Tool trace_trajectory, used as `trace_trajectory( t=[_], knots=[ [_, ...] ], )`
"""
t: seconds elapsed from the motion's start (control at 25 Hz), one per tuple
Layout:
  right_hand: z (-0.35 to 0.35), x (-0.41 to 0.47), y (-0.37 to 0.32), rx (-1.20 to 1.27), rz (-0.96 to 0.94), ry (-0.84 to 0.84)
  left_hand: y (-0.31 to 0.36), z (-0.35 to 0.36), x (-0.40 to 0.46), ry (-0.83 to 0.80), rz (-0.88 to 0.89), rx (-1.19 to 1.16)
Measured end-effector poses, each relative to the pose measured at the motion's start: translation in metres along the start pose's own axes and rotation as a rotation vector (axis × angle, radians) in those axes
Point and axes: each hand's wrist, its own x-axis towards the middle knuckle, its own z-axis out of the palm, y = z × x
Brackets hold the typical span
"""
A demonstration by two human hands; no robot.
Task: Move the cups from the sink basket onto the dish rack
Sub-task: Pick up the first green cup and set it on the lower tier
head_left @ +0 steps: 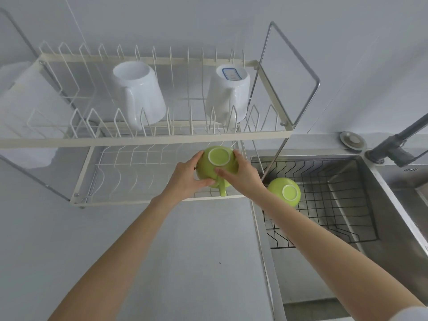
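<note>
Both arms are reaching forward, the left hand (pixel 185 179) and right hand (pixel 243 174) holding an upturned green cup (pixel 216 166) in a two-sided grip over the dish rack's (pixel 148 139) lower tier.

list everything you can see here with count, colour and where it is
green cups: 2, lime green, both upside down; one held over the right end of the rack's lower tier, the other in the sink basket
white mugs: 2, white, upside down on the rack's upper tier, one left of centre, one at the right
dish rack: 1, cream wire with metal legs, two tiers, on the counter left of the sink
sink basket: 1, black wire, inside the sink
sink: 1, steel, right side
faucet: 1, dark grey, upper right
sink plug: 1, grey metal, on the ledge behind the sink
counter: 1, pale grey
left hand: 1, fingers on the held cup's left side
right hand: 1, fingers on its right side
</note>
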Motion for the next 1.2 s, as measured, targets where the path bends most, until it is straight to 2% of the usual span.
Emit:
trace_trajectory(
  t=[0.88, 1.2],
  knots=[
    [0.002, 0.001, 0.008, -0.012, -0.009, -0.022, 0.005, 0.0, 0.0, -0.046, 0.032, 0.099],
    [-0.003, -0.014, 0.006, -0.181, -0.112, -0.016, 0.017, -0.006, -0.007, -0.094, 0.038, 0.206]
  ],
)
